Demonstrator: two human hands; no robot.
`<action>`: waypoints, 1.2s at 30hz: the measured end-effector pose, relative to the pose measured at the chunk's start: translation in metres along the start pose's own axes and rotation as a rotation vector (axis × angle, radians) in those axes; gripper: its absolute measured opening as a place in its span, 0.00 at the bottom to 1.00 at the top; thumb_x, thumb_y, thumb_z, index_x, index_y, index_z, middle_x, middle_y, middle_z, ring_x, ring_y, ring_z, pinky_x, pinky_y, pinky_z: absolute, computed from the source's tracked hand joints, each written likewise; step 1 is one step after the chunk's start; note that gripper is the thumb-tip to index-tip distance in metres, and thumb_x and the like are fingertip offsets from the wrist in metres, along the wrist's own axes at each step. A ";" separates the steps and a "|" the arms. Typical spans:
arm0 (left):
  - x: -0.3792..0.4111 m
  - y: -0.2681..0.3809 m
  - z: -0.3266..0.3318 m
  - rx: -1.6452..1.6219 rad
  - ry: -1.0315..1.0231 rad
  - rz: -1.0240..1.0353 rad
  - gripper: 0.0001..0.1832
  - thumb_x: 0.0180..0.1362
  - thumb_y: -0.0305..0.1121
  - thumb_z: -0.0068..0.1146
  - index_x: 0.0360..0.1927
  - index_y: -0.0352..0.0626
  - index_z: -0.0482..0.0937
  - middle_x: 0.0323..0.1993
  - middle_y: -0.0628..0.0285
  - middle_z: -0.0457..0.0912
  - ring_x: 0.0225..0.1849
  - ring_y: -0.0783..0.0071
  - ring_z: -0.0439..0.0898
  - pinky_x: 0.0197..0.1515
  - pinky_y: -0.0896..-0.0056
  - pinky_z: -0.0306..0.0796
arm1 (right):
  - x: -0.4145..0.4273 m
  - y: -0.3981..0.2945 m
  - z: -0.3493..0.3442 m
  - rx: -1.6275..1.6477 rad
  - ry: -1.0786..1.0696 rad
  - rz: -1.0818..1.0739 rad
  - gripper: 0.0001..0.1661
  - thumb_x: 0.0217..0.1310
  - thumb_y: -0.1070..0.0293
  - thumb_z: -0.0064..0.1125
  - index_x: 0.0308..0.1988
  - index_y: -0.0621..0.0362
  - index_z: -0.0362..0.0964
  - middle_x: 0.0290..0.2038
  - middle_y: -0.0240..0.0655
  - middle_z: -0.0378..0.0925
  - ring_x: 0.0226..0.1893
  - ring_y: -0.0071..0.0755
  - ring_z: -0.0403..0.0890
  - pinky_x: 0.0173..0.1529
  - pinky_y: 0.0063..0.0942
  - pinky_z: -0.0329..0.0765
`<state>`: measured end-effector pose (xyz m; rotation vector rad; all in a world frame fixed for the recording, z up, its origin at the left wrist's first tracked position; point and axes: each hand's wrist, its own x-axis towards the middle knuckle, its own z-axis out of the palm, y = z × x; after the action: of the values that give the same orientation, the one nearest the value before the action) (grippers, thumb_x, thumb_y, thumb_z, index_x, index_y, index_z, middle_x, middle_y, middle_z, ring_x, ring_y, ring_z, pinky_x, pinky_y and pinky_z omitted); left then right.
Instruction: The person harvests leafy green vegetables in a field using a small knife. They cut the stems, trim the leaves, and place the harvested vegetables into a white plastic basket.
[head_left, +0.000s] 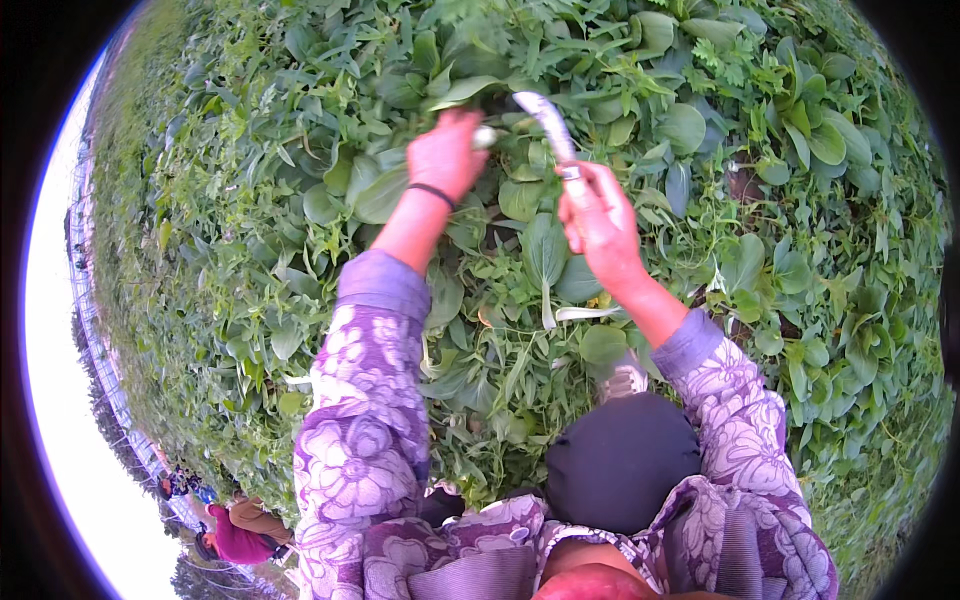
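Note:
At the upper middle, my left hand (450, 154) is closed around the base of a leafy green plant (465, 90) with broad leaves, its pale stem end (484, 136) showing beside the fingers. The hand is slightly blurred and a dark band circles the wrist. To its right, my right hand (600, 217) grips the handle of a curved knife or sickle (546, 120), whose pale blade points up and to the left, apart from the left hand. Below the hands, detached leaves with white stalks (546, 251) lie on the greenery.
Dense low weeds and broad-leaved greens (825, 135) surround me. My knee (626, 461) and a shoe (624, 379) are close below the hands. At the far lower left, a person in a dark pink top (240, 536) bends over near another person (176, 486). A fence-like structure (112, 375) runs along the left edge.

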<state>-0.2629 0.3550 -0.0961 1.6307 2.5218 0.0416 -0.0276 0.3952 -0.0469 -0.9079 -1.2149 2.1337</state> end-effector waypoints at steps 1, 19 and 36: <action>-0.004 -0.005 -0.012 0.008 -0.109 -0.155 0.24 0.52 0.44 0.62 0.55 0.59 0.76 0.53 0.65 0.78 0.44 0.59 0.83 0.42 0.57 0.78 | 0.002 0.009 0.004 -0.018 -0.040 0.032 0.15 0.72 0.61 0.49 0.52 0.58 0.67 0.26 0.24 0.68 0.18 0.11 0.62 0.21 0.14 0.60; -0.033 -0.106 0.037 -0.234 0.113 -0.444 0.21 0.52 0.45 0.63 0.48 0.49 0.80 0.46 0.55 0.82 0.45 0.49 0.81 0.48 0.52 0.74 | 0.144 0.130 0.014 -0.857 -0.103 0.011 0.23 0.66 0.54 0.46 0.45 0.65 0.71 0.44 0.57 0.78 0.47 0.64 0.76 0.52 0.49 0.71; -0.049 -0.091 0.038 -0.230 0.139 -0.325 0.18 0.52 0.44 0.64 0.45 0.48 0.83 0.52 0.56 0.79 0.50 0.55 0.79 0.52 0.60 0.74 | 0.147 0.144 -0.005 -1.308 -0.535 -0.201 0.18 0.66 0.60 0.46 0.41 0.65 0.72 0.36 0.56 0.78 0.39 0.63 0.79 0.46 0.51 0.75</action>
<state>-0.3200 0.2707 -0.1377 1.1583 2.7312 0.4060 -0.1330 0.4354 -0.2185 -0.5625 -2.9241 1.2422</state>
